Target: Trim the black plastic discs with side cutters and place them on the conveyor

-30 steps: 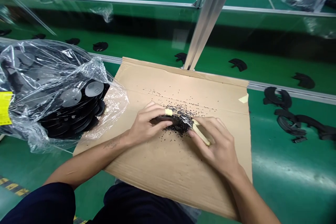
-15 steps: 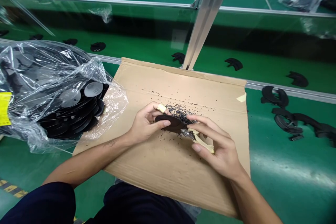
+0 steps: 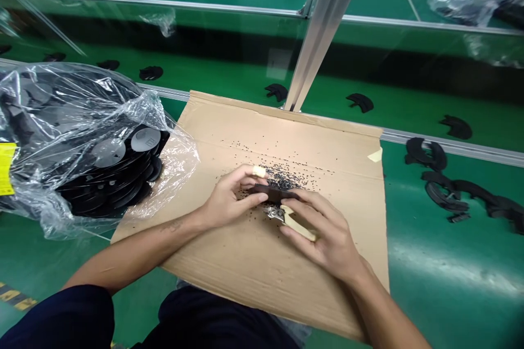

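My left hand (image 3: 231,197) grips a dark rubber disc (image 3: 272,192), seen nearly edge-on, and a beige tape wrap (image 3: 258,171) covers one fingertip. My right hand (image 3: 325,234) holds small side cutters (image 3: 292,220) with beige handles and steel jaws, the jaws just below the disc's rim. Both hands work above a flattened cardboard sheet (image 3: 286,125). Black rubber crumbs (image 3: 282,178) lie scattered on it, thickest just beyond the disc. Part of the disc is hidden by my fingers.
A transparent plastic bag (image 3: 82,120) holds a stack of black discs to the left of the cardboard. Black curved rubber pieces (image 3: 434,154) lie on the green bench at right. An aluminium post (image 3: 323,38) rises behind the sheet, with more curved pieces (image 3: 360,102) on the green surface beyond.
The disc has turned from showing its flat face to nearly edge-on. The cutters have moved left, closer beneath its rim. Both hands keep their hold.
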`<state>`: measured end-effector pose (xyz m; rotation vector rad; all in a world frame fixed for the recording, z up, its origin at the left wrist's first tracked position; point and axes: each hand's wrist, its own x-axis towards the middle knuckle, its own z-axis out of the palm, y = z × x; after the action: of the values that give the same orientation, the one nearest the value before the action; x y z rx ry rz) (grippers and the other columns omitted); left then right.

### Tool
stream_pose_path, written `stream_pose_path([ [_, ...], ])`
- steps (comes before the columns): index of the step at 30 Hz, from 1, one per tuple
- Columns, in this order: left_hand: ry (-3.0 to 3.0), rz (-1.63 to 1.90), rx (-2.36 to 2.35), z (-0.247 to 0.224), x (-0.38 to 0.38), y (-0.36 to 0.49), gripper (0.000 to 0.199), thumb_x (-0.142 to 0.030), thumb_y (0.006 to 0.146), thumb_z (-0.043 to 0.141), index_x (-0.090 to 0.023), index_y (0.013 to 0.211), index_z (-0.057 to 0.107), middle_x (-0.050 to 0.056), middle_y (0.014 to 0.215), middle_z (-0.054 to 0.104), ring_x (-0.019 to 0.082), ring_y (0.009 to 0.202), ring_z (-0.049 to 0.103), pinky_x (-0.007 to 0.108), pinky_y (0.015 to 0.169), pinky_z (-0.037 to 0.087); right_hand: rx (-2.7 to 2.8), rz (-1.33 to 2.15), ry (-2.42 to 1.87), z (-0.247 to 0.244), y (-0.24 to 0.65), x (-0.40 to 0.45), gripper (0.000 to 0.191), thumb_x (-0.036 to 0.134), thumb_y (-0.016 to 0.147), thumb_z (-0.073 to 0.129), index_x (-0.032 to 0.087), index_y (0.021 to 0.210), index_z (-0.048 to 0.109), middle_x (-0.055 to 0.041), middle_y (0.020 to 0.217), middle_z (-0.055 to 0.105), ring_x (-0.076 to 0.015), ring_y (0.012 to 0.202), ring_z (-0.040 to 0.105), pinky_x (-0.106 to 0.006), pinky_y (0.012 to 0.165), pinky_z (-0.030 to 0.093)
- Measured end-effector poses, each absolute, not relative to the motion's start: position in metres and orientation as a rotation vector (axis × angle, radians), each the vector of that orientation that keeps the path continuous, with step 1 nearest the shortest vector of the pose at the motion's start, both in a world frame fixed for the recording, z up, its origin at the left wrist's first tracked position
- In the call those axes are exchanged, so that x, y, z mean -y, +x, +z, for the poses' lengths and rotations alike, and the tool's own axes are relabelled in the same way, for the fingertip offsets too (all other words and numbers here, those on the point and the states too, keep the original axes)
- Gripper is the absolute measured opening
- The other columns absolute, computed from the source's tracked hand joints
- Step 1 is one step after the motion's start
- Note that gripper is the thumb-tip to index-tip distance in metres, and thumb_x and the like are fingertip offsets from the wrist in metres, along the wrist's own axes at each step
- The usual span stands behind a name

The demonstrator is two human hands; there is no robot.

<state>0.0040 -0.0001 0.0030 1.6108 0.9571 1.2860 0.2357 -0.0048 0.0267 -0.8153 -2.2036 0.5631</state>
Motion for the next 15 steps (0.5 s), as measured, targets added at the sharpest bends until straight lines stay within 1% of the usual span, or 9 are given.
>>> stream_pose_path([
  [2,1.828,1.253,-0.986,0.002,0.001,0.003,0.027,-0.022,0.089,0.071,-0.018,0.115,0.067,0.006,0.100,0.069,0.016,0.092,0.067,0.029,0.080,0.058,2.276,0.433,-0.774,0.026,0.234,0.005,0.030,0.023,0.086,0.072,0.017,0.115,0.067,-0.0155,0.117,0.070,-0.0242,0.095,0.070,-0.043,0.077,0.060],
  [3,1.908,1.248,-0.980,0.002,0.001,0.003,0.025,-0.020,0.089,0.070,-0.018,0.114,0.069,0.007,0.100,0.069,0.016,0.091,0.067,0.029,0.078,0.058,2.293,0.431,-0.751,0.027,0.234,0.005,0.030,0.024,0.086,0.072,0.016,0.115,0.067,-0.0159,0.117,0.070,-0.0242,0.094,0.070,-0.043,0.076,0.060],
  [5,1.965,1.260,-0.953,0.002,0.000,0.002,0.023,-0.018,0.090,0.067,-0.019,0.113,0.071,0.008,0.099,0.069,0.016,0.090,0.067,0.028,0.075,0.058,2.264,0.555,-0.711,0.031,0.235,0.005,0.030,0.025,0.087,0.070,0.017,0.116,0.067,-0.0165,0.121,0.068,-0.0245,0.099,0.069,-0.041,0.076,0.060],
  [7,1.928,1.274,-0.955,0.002,-0.001,0.001,0.024,-0.015,0.090,0.066,-0.019,0.113,0.071,0.008,0.100,0.071,0.016,0.091,0.068,0.029,0.077,0.059,2.172,0.720,-0.704,0.036,0.239,0.005,0.032,0.028,0.090,0.067,0.019,0.120,0.066,-0.0153,0.121,0.067,-0.0249,0.105,0.068,-0.041,0.080,0.060],
  [8,1.900,1.280,-0.962,0.002,-0.002,0.001,0.024,-0.015,0.090,0.067,-0.020,0.112,0.072,0.008,0.101,0.072,0.016,0.092,0.068,0.030,0.079,0.059,2.124,0.754,-0.728,0.038,0.241,0.005,0.032,0.028,0.091,0.065,0.020,0.122,0.066,-0.0139,0.119,0.068,-0.0248,0.105,0.068,-0.041,0.080,0.060],
  [9,1.873,1.284,-0.968,0.003,-0.002,0.001,0.023,-0.014,0.089,0.067,-0.020,0.111,0.073,0.008,0.101,0.072,0.016,0.093,0.069,0.031,0.081,0.060,2.088,0.740,-0.770,0.040,0.244,0.004,0.032,0.027,0.091,0.064,0.022,0.123,0.065,-0.0124,0.115,0.070,-0.0247,0.102,0.069,-0.042,0.080,0.060],
  [12,1.818,1.287,-0.956,0.005,-0.003,0.001,0.022,-0.012,0.087,0.067,-0.019,0.107,0.074,0.008,0.099,0.074,0.017,0.092,0.070,0.032,0.082,0.061,2.084,0.534,-0.903,0.041,0.249,-0.001,0.037,0.023,0.088,0.069,0.023,0.124,0.065,-0.0091,0.104,0.073,-0.0237,0.091,0.069,-0.040,0.076,0.058],
  [15,1.805,1.281,-0.926,0.006,-0.002,0.001,0.022,-0.010,0.087,0.067,-0.018,0.105,0.074,0.009,0.099,0.075,0.017,0.092,0.071,0.032,0.082,0.061,2.194,0.393,-0.896,0.036,0.250,-0.006,0.041,0.021,0.086,0.071,0.023,0.126,0.062,-0.0091,0.103,0.072,-0.0225,0.088,0.068,-0.038,0.073,0.056],
])
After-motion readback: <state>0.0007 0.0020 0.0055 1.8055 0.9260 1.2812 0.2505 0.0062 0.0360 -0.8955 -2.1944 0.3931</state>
